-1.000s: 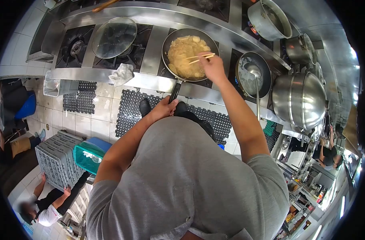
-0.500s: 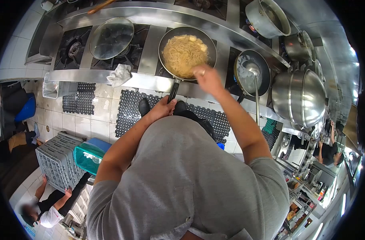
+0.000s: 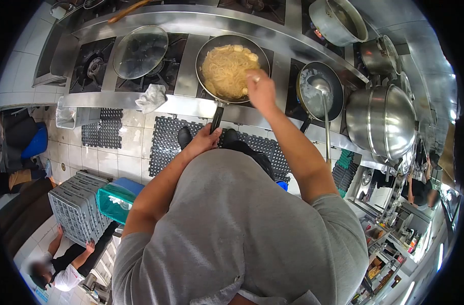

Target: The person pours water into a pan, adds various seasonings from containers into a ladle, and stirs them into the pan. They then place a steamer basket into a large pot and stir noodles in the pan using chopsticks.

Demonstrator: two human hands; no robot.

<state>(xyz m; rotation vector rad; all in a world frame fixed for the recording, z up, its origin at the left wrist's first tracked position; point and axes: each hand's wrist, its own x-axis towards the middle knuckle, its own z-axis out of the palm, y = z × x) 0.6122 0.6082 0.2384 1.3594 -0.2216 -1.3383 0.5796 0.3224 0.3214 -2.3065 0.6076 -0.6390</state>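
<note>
My left hand (image 3: 205, 140) is wrapped round the black handle (image 3: 217, 118) of a frying pan (image 3: 203, 54) on the front burner. Pale noodles (image 3: 226, 72) fill the pan, with several lighter chunks among them along the far side. Over the pan's right edge, my right hand (image 3: 262, 91) has its fingers curled together near the noodles. What those fingers hold, if anything, is hidden. Just right of this hand stands a second pan (image 3: 335, 104) with whitish residue inside and a long metal ladle (image 3: 327, 122) resting in it.
A glass lid (image 3: 140, 53) lies over a left burner, and a crumpled cloth (image 3: 151, 98) hangs on the stove's front edge. Large metal pots (image 3: 381, 122) crowd the right side. Behind at lower left, a person holds stacked grey crates (image 3: 79, 208) beside a green-lined bin (image 3: 112, 202).
My right hand has moved up over the pan. The pan has shifted slightly left, and the noodles lie differently in it. My left hand keeps its grip on the handle.
</note>
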